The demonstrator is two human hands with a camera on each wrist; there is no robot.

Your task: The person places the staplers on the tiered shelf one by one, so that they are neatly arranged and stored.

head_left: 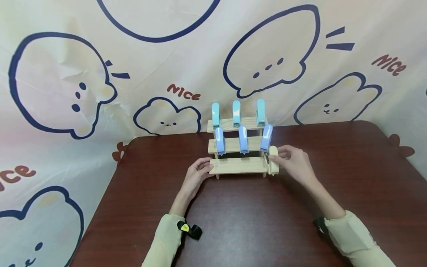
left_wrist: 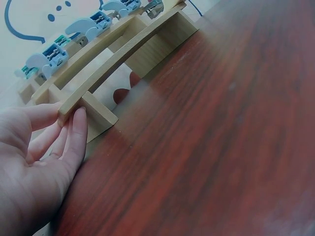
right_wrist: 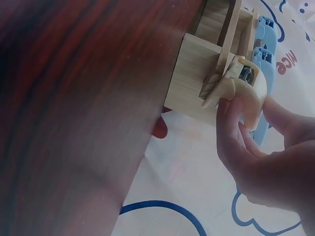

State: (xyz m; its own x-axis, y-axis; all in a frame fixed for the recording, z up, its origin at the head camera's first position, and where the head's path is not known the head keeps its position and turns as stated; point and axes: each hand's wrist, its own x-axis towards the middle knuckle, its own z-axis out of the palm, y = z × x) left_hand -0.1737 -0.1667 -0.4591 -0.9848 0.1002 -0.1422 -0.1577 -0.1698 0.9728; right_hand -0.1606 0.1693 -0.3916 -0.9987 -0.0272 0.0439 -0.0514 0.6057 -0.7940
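Observation:
A stepped wooden rack [head_left: 240,165] of three tiers stands on the table. My left hand [head_left: 195,174] pinches the left end of its lowest tier; in the left wrist view the hand [left_wrist: 49,157] has fingers above and below the board. At the right end of that tier, my right hand [head_left: 295,163] holds a cream plastic clip [head_left: 273,161] between thumb and fingers. In the right wrist view the cream clip [right_wrist: 246,93], with a metal spring inside, has its jaws at the board's end; whether they grip it I cannot tell.
Three blue clips [head_left: 243,140] sit on the middle tier and three teal clips [head_left: 236,113] on the top one. Under the rack is a dark brown wooden table [head_left: 150,159]. A printed cloth [head_left: 160,66] hangs just behind the table's back edge.

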